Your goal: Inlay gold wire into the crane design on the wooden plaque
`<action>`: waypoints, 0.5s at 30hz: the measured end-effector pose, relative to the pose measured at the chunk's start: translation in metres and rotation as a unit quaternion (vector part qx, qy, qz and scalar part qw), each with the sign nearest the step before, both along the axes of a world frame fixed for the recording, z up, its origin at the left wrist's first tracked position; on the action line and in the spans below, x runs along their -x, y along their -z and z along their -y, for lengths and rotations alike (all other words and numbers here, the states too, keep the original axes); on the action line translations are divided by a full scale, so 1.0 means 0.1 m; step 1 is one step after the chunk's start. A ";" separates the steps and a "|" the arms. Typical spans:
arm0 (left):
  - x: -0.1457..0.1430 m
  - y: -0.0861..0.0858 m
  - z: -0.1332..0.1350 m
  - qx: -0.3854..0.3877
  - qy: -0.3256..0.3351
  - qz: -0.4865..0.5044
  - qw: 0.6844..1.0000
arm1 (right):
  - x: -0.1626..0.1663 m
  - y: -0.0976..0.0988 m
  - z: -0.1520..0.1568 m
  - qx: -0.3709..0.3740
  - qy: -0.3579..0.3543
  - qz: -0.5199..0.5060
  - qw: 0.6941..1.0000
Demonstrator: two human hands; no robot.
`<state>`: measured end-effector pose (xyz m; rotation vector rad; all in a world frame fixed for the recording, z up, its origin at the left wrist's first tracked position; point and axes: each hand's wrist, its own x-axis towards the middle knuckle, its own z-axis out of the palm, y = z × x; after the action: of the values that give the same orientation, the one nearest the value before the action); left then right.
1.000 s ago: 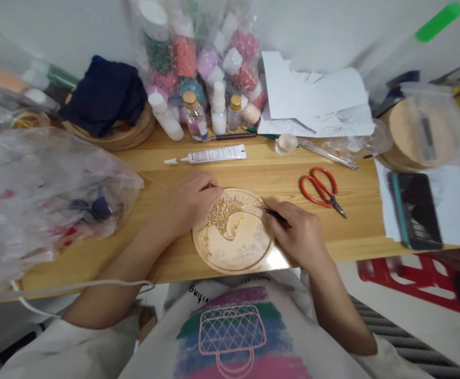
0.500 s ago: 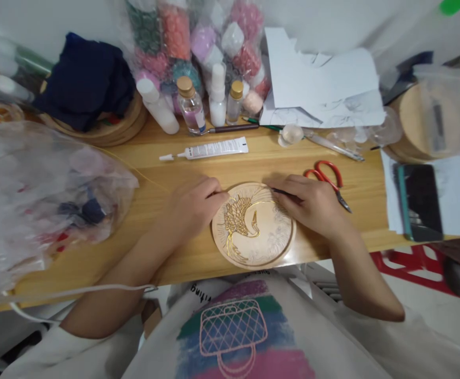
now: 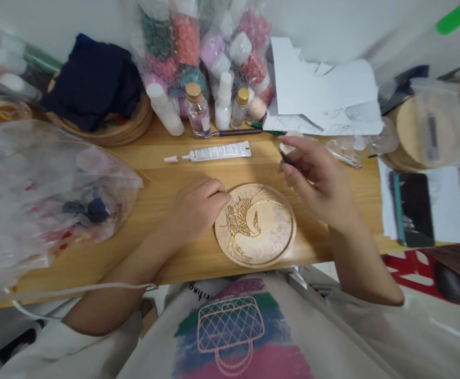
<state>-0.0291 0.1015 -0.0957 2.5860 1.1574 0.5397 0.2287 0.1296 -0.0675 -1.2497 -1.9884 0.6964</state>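
A round wooden plaque (image 3: pixel 273 239) lies on the table in front of me, showing a crane outlined in gold lines and paler drawn lines at the right. My left hand (image 3: pixel 202 205) rests at its upper left rim, with thumb and fingers closed on the edge. Off the plaque to the upper right, my right hand (image 3: pixel 314 176) is raised with a thin black tool (image 3: pixel 285 157) pinched between thumb and fingers. Most of that tool is hidden, so its kind is unclear. The red-handled scissors are covered by my right hand.
Behind the plaque lies a white glue tube (image 3: pixel 222 151), with small bottles (image 3: pixel 198 113) beyond it. A plastic bag (image 3: pixel 56 195) fills the left side. White papers (image 3: pixel 324 89) lie at the back, and a phone (image 3: pixel 415 208) sits at the right.
My right hand has lifted off the plaque's upper right rim and moved up with the black tool, now covering the scissors. My left hand stays at the rim.
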 end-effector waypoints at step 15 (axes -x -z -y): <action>0.00 0.00 -0.01 -0.025 0.018 0.019 0.999 | 0.15 0.18 -0.16 0.171 0.008 -0.251 0.953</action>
<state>-0.0291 0.1028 -0.0960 2.6216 1.0956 0.6153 0.2136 0.1458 -0.0854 -1.1317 -1.4761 1.2534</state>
